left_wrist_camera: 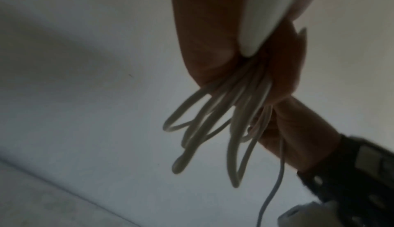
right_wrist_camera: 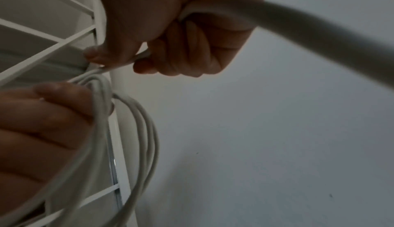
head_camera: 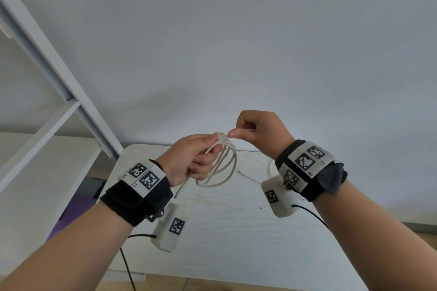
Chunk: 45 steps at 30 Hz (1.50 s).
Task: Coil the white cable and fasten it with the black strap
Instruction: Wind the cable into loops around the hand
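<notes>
Above the table, both hands grip the white cable.

White cable, looped coils, held aloft

Cable: off-white. Wrist bands: black, carrying white blocks with black-and-white square markers. Table: white, faint wood grain.

- The head view is bright and evenly lit, with soft daylight and a faint shadow on the wall at 12 o'clock above the hands.
- Straight lines of the shelf frame bow toward 9 o'clock.
- Both wrist views are dim, grainy and soft; the white cable is blurred at 2 o'clock.
</notes>
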### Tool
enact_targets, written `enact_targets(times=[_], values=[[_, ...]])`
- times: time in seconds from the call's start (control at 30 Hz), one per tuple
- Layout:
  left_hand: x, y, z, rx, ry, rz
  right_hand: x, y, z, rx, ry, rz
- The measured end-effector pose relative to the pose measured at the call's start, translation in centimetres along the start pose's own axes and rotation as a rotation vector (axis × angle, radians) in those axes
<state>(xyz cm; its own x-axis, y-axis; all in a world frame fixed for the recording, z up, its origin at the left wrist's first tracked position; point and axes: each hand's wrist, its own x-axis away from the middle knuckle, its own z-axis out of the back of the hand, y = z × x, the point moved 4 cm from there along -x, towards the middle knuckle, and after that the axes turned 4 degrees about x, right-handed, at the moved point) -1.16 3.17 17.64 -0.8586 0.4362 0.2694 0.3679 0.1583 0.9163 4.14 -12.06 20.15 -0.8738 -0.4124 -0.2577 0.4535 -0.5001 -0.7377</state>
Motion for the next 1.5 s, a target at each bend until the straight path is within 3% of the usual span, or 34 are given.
enact_targets(times=[0.2, 0.33, 0.5, 0.6, 0.7, 0.77, 1.13, 1.5], values=[[0.0, 0.5, 0.5, 0.33, -0.1, 0.039, 0.5, 2.3, -0.8, -0.294, -0.081, -0.137], [-0.3, 2.2, 1.2, 0.731, -0.413, 0.03, 1.5, 4.3, -1.8, -0.385, -0.154, -0.238], [-0.3, 4.3, 3.7, 0.913, -0.385, -0.119, 2.7, 5.7, -2.4, -0.308, -0.159, -0.255], [-0.2, 5.6, 5.3, 0.987, -0.252, -0.251, 3.6, 6.7, -3.1, -0.27, -0.164, -0.328], [-0.5, 6.1, 5.9, 0.826, 0.066, -0.379, 4.3, 6.1, -3.9, -0.065, -0.215, -0.316], [-0.8, 5.9, 5.7, 0.711, 0.194, -0.42, 4.4, 4.7, -4.4, 0.13, -0.282, -0.25], [-0.9, 4.5, 5.0, 0.346, 0.414, -0.465, 4.5, -1.2, -6.6, 0.444, -0.497, 0.055], [-0.3, 3.0, 3.7, -0.307, 0.435, -0.342, 3.4, -5.1, -4.6, 0.418, -0.382, 0.172]])
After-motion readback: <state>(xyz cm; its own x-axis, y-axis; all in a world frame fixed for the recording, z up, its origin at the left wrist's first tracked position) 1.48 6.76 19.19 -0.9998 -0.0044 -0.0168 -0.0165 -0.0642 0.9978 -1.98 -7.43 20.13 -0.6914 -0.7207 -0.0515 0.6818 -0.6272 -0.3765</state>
